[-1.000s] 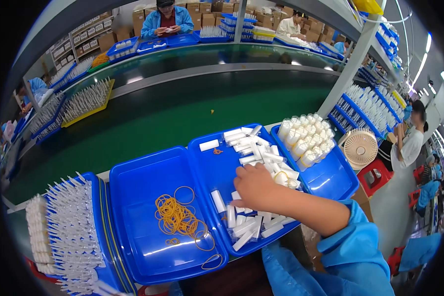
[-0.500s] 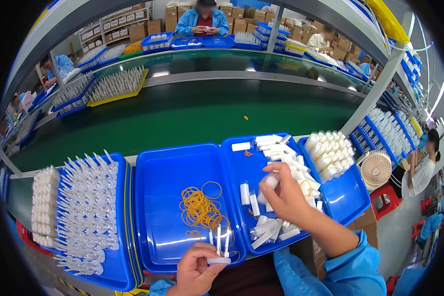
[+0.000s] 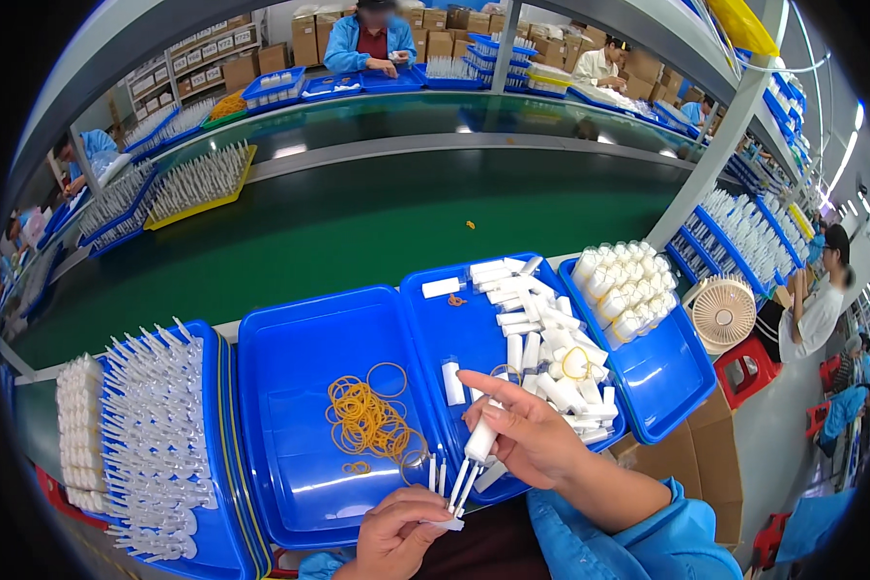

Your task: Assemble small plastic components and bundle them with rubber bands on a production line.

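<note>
My left hand [image 3: 392, 537] pinches the flat base of a white plastic piece with several thin upright prongs [image 3: 463, 483]. Between thumb and fingers, my right hand [image 3: 536, 443] grips a white cylinder [image 3: 482, 441], its index finger stretched out. The cylinder sits tilted at the top of two of the prongs; whether it has slid onto them I cannot tell. Beneath and behind the right hand, a blue tray [image 3: 425, 362] bears many loose white cylinders [image 3: 524, 350]. Left of it, a blue tray [image 3: 295, 338] holds a heap of yellow rubber bands [image 3: 365, 418].
Stacked blue trays at the left carry white pronged pieces [image 3: 155, 435]. Bundled white cylinders [image 3: 623, 290] fill part of a right-hand tray. Beyond runs a green conveyor belt [image 3: 358, 213]. A beige fan [image 3: 723, 315] and a red stool [image 3: 747, 372] stand right. A co-worker [image 3: 369, 48] sits across.
My right hand has come left and down from the loose cylinders, bringing a white cylinder to the prongs in my left hand. The whole view has shifted slightly.
</note>
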`<state>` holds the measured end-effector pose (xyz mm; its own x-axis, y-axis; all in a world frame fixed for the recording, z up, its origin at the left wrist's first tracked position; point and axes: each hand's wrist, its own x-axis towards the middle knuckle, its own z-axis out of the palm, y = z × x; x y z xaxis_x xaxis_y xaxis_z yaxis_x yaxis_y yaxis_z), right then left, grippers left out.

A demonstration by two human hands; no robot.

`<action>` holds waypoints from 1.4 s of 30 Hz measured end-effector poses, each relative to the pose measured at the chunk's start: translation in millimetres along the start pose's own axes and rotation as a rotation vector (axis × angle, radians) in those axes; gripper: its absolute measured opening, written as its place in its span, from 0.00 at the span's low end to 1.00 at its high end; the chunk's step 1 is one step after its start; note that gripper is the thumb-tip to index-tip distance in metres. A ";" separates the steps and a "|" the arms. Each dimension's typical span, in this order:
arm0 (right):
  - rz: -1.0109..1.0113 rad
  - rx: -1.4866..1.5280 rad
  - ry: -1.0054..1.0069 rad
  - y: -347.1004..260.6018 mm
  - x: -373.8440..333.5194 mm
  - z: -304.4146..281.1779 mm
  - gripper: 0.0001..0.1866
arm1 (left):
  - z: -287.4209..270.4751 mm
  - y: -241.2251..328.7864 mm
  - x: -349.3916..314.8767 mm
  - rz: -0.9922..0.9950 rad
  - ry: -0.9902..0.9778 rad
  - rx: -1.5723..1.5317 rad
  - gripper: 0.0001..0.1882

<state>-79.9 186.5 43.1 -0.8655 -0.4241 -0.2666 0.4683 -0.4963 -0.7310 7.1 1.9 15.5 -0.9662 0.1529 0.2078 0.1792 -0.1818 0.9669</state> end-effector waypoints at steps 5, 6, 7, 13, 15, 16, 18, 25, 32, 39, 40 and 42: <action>-0.017 -0.064 0.025 -2.7 -1.7 -2.5 0.26 | -1.0 2.3 1.5 0.004 -0.025 0.032 0.04; -0.022 -0.076 0.019 -2.5 -2.1 -4.3 0.27 | -0.8 1.3 0.9 -0.006 -0.028 0.026 0.04; -0.026 -0.087 0.013 -1.8 -2.2 -5.4 0.27 | -0.6 0.7 0.5 -0.016 -0.030 0.021 0.04; -0.101 -0.467 0.062 -1.9 -5.6 -5.7 0.28 | -1.3 -2.1 5.5 0.001 -0.046 0.045 0.03; -0.189 -0.579 0.034 -4.3 -14.3 -2.2 0.28 | -2.1 -4.1 7.1 0.072 -0.074 0.083 0.03; -0.231 -0.635 0.016 -5.5 -19.2 -0.3 0.28 | -2.8 -4.7 6.6 0.106 -0.083 0.103 0.03; -0.090 -0.644 0.044 -9.0 -28.5 2.4 0.27 | -3.6 -2.8 5.5 0.182 -0.112 0.165 0.02; -0.110 -0.789 -0.054 19.5 -50.7 9.1 0.27 | 1.6 -13.7 -9.1 0.158 0.006 -0.008 0.05; -0.530 -1.036 -0.304 11.3 -5.9 0.0 0.20 | -5.0 -18.7 -16.6 -0.022 0.096 -0.048 0.10; -0.196 -2.026 0.052 -13.2 88.7 -10.9 0.22 | -7.0 -16.3 -10.5 0.072 0.231 -0.084 0.13; -0.057 -2.101 0.025 -12.2 94.7 -6.7 0.24 | -8.4 -16.4 -13.0 0.089 0.219 -0.006 0.12; -0.006 -2.107 -0.009 -13.4 98.8 -1.7 0.24 | -9.4 -13.9 -13.9 0.125 0.204 0.146 0.12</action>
<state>-171.9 152.5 25.5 -0.8620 -0.4323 -0.2646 -0.3999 0.9008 -0.1691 16.3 -6.8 -2.2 -0.9497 -0.0635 0.3066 0.3095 -0.0430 0.9499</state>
